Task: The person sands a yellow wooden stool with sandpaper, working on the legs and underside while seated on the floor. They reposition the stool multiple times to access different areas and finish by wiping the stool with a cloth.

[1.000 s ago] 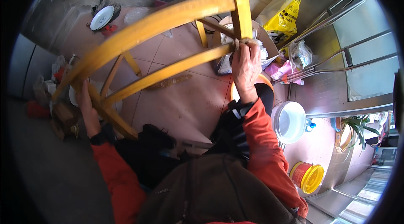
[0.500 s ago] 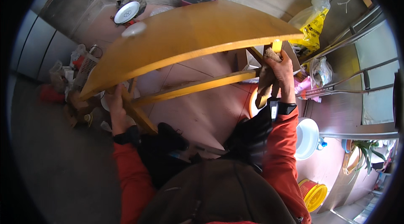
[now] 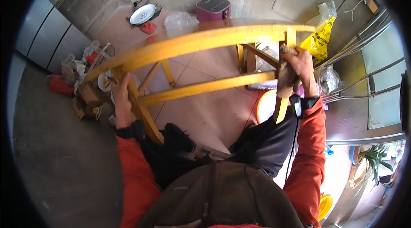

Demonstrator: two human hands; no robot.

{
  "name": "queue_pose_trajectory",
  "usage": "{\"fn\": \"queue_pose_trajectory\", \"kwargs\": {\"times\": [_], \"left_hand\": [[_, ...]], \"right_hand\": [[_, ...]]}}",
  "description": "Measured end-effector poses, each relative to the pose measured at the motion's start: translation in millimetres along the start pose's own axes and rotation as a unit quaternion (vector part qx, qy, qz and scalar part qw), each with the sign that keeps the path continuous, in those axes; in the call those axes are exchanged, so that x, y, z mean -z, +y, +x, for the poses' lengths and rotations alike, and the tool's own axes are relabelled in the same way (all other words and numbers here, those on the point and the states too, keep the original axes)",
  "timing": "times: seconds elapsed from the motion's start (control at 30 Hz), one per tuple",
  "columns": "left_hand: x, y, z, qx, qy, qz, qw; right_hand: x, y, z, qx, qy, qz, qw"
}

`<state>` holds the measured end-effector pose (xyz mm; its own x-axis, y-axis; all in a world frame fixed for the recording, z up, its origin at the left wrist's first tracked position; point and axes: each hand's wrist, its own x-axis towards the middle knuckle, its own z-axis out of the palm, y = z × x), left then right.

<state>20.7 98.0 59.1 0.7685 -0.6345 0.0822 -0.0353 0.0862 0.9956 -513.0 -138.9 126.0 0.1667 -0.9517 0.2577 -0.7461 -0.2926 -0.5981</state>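
A yellow wooden table [image 3: 205,34] with a curved top edge, legs and crossbars is held up in front of me, tilted, with its near edge arched across the view. My left hand [image 3: 122,99] is closed on its near left leg [image 3: 146,120], just under the top. My right hand [image 3: 301,65] grips the right leg [image 3: 281,108] high up, with a brown cloth [image 3: 287,78] in it against the wood. My feet and dark trousers show below the table.
A purple box appliance [image 3: 213,7], white plate [image 3: 142,14] and bags [image 3: 180,21] lie by the back wall. Cluttered cartons [image 3: 90,96] are left. An orange-rimmed basin [image 3: 263,108], yellow bag [image 3: 319,39], crutches [image 3: 355,86] and potted plant [image 3: 372,157] are right.
The table's top has tipped away again after showing its broad surface half a second ago. Both hands have shifted right in the view, and the brown cloth now shows under my right hand.
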Motion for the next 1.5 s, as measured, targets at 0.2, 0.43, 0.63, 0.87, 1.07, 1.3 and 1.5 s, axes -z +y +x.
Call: {"fn": "queue_pose_trajectory", "kwargs": {"times": [0.2,0.43,0.63,0.87,1.07,1.3,1.5], "left_hand": [[-22.4,39.7,50.6,0.049,-0.013,0.064,0.997],[-47.7,41.9,125.0,0.084,-0.022,0.113,0.99],[-53.5,29.5,182.7,0.078,-0.043,0.154,0.984],[-67.8,48.8,166.7,-0.2,0.207,0.391,0.874],[-167.4,133.2,69.6,-0.594,0.051,0.426,0.68],[-286.0,126.7,31.3,-0.508,-0.131,0.565,0.637],[-285.6,120.2,26.6,-0.554,-0.081,0.52,0.645]], "right_hand": [[-11.6,1.1,66.6,-0.017,-0.016,-0.058,0.998],[-26.1,-21.0,138.7,0.071,-0.12,-0.244,0.96],[-46.1,-47.7,169.6,-0.074,-0.061,-0.194,0.976],[-45.4,-35.8,163.4,-0.029,-0.039,-0.155,0.987],[-39.2,-33.3,128.9,-0.033,-0.025,-0.152,0.987],[-30.5,-21.3,85.5,-0.035,0.054,-0.053,0.996],[-33.4,-15.1,50.7,0.039,0.317,0.038,0.947]]}}
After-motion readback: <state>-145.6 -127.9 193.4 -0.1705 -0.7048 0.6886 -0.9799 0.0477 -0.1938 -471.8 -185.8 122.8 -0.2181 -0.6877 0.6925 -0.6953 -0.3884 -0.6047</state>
